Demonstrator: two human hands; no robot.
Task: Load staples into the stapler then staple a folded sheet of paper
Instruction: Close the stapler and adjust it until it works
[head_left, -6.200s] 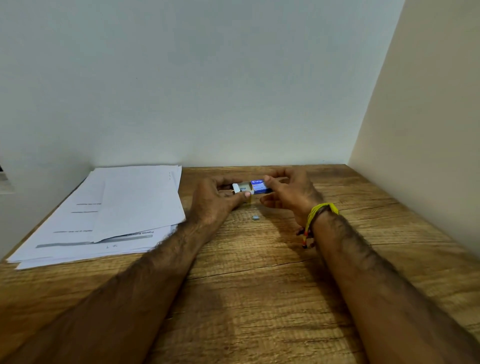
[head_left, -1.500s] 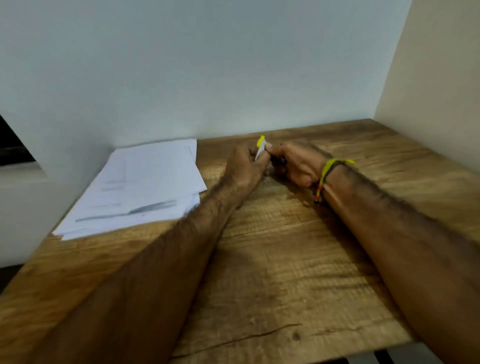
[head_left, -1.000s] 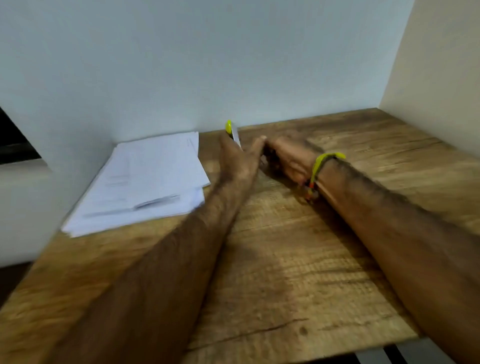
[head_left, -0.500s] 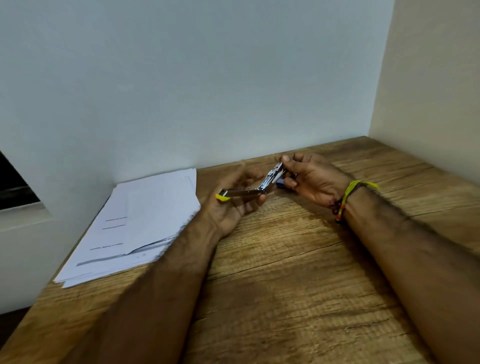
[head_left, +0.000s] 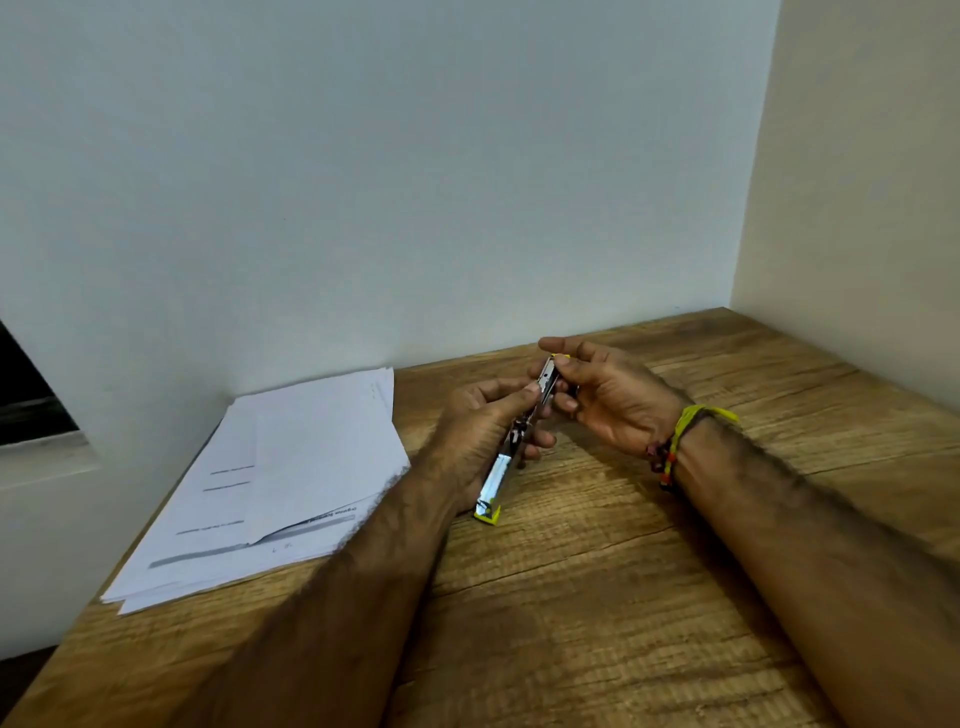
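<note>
Head view shows both hands above the wooden worktop (head_left: 597, 597), sharing a metal stapler (head_left: 501, 475) swung open lengthwise. Left hand (head_left: 480, 431) grips its middle, thumb along the top, the yellow-tipped near end (head_left: 488, 512) pointing at the camera. Right hand (head_left: 605, 397), wearing a yellow wristband (head_left: 691, 423), pinches the far end between thumb and fingers. A stack of paper (head_left: 291, 467) lies on the left.
</note>
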